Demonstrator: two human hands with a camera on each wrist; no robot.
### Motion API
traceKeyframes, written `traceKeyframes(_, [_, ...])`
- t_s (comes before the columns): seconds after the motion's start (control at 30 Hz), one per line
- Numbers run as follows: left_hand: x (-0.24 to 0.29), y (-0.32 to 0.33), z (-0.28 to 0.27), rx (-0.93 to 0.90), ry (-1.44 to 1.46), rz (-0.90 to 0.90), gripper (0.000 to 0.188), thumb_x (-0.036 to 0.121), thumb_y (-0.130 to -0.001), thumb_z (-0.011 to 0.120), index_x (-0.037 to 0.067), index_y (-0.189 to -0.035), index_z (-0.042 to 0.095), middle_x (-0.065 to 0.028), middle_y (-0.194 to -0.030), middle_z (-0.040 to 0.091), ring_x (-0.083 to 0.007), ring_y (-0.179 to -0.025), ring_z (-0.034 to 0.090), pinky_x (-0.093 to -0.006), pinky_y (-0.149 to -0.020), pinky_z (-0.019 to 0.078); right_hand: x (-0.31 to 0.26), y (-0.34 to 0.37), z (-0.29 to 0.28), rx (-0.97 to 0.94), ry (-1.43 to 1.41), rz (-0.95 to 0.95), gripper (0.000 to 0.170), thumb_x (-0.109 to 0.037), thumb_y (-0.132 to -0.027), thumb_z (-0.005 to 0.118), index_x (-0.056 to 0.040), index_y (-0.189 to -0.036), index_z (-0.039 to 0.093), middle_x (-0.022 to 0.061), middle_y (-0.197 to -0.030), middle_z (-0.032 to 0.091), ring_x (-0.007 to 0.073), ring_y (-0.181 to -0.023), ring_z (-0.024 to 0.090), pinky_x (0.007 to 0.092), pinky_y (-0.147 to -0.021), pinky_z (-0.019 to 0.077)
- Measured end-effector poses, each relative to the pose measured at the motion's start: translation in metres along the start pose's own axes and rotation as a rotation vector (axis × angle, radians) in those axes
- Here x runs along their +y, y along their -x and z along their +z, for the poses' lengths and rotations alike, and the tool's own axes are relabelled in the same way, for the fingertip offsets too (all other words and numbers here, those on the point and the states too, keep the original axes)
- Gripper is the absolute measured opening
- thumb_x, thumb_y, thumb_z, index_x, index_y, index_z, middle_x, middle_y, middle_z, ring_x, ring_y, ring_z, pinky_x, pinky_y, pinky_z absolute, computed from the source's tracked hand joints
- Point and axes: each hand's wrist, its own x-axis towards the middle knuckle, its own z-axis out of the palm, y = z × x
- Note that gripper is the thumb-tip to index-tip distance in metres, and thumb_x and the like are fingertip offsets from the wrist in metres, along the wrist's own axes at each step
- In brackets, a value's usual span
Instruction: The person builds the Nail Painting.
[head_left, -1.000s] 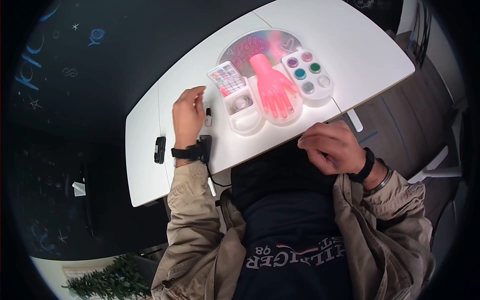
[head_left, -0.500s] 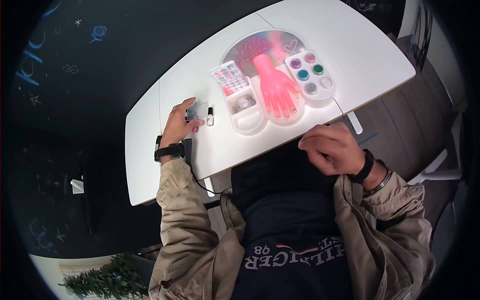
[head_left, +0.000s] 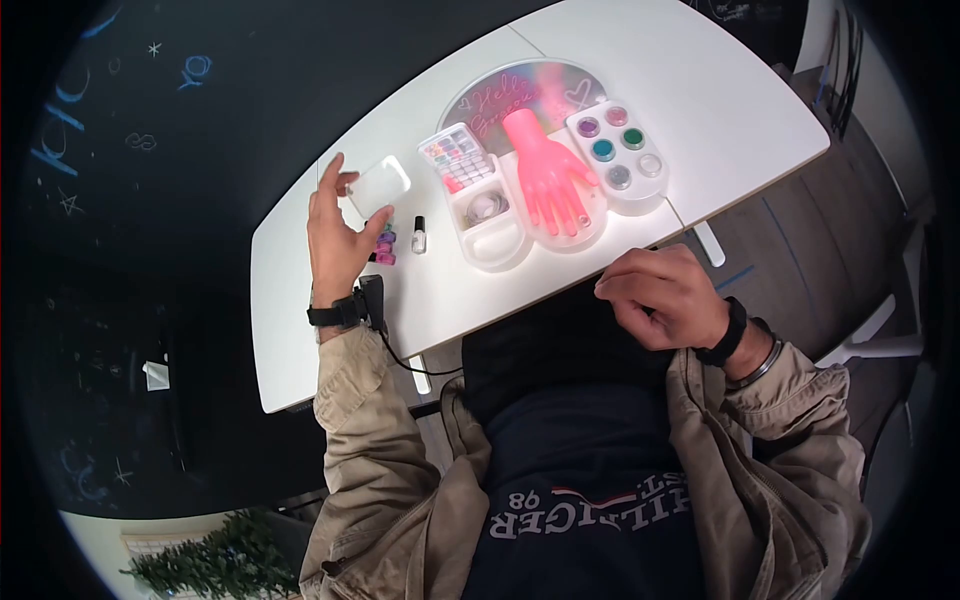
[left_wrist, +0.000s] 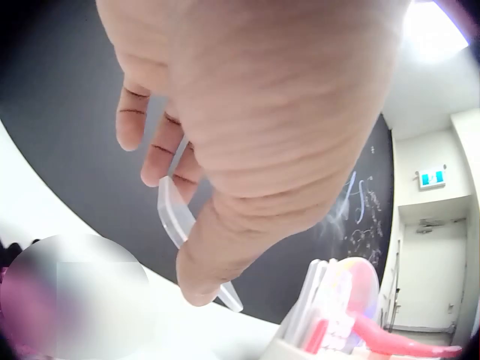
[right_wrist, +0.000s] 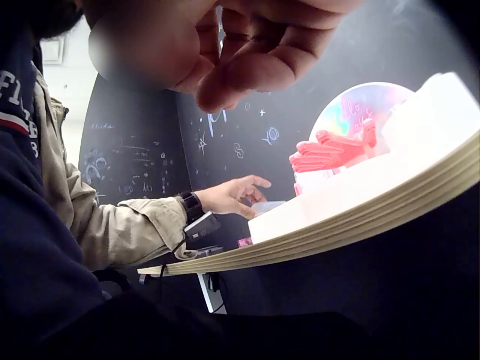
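Observation:
My left hand (head_left: 338, 235) pinches a clear, shallow plastic piece (head_left: 380, 186) by its edges, between thumb and fingers; the left wrist view shows the clear piece (left_wrist: 175, 213) tilted. Just below the thumb, small pink, purple and green items (head_left: 385, 246) sit on the table, partly covered by the hand. A small bottle with a black cap (head_left: 419, 236) stands or lies to their right; I cannot tell which. Near the table's front edge, my right hand (head_left: 668, 297) hangs loosely curled with nothing in it.
A pink model hand (head_left: 548, 180) rests on a white lit stand (head_left: 490, 250) with a round mirror-like back panel (head_left: 480, 98). Pots of coloured glitter (head_left: 602, 150) fill its right side, a nail-tip box (head_left: 455, 155) its left. A cable (head_left: 425, 371) hangs from my left wrist.
My left hand has moved left and taken hold of the clear piece, lifting it off the small coloured items, which now show uncovered beside the thumb. My right hand has stayed in place.

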Motion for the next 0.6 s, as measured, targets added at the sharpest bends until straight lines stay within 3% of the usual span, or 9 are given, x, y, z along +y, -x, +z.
traceKeyframes(0.07, [0.020,-0.005,-0.006,0.077,0.111,0.057,0.099,0.019,-0.079,0.102,0.013,-0.164,0.051,-0.0113,-0.132,0.077,-0.0283,-0.117,0.071,-0.0422,-0.094,0.0559,0.000,0.000,0.000,-0.001,-0.002,-0.002,0.022,0.008,-0.083,0.075,-0.0046,-0.100,0.079,0.0085,-0.096,0.077,0.0248,-0.069,0.075,0.0351,-0.058,0.0575])
traceKeyframes(0.17, [0.046,-0.004,-0.004,0.004,0.177,0.102,0.089,0.023,-0.078,0.102,0.012,-0.156,0.060,-0.0107,-0.131,0.078,-0.0269,-0.118,0.072,-0.0413,-0.094,0.0566,-0.002,-0.001,-0.001,-0.013,0.004,0.007,0.022,0.008,-0.084,0.075,-0.0048,-0.100,0.079,0.0082,-0.096,0.078,0.0244,-0.069,0.075,0.0352,-0.058,0.0573])
traceKeyframes(0.27, [0.051,0.003,0.016,-0.239,0.163,0.142,0.070,0.024,-0.081,0.101,0.009,-0.142,0.071,-0.0107,-0.132,0.078,-0.0276,-0.119,0.073,-0.0418,-0.093,0.0582,-0.005,-0.003,0.001,0.028,0.003,0.016,0.021,0.006,-0.081,0.075,-0.0064,-0.098,0.078,0.0055,-0.093,0.074,0.0238,-0.064,0.070,0.0363,-0.057,0.0557])
traceKeyframes(0.37, [0.054,0.011,0.041,-0.264,0.137,0.206,0.056,0.026,-0.083,0.099,0.006,-0.131,0.076,-0.0110,-0.133,0.077,-0.0309,-0.119,0.073,-0.0427,-0.093,0.0598,0.000,0.001,0.002,0.028,-0.006,0.009,0.022,0.006,-0.081,0.075,-0.0067,-0.099,0.078,0.0052,-0.094,0.075,0.0238,-0.064,0.070,0.0362,-0.057,0.0560])
traceKeyframes(0.6, [0.064,0.013,0.055,-0.311,0.133,0.143,0.054,0.032,-0.087,0.096,0.006,-0.130,0.077,-0.0108,-0.133,0.077,-0.0343,-0.118,0.073,-0.0447,-0.089,0.0620,-0.001,0.000,0.002,0.022,-0.001,0.014,0.022,0.007,-0.082,0.075,-0.0064,-0.099,0.078,0.0060,-0.095,0.076,0.0239,-0.066,0.072,0.0359,-0.058,0.0568])
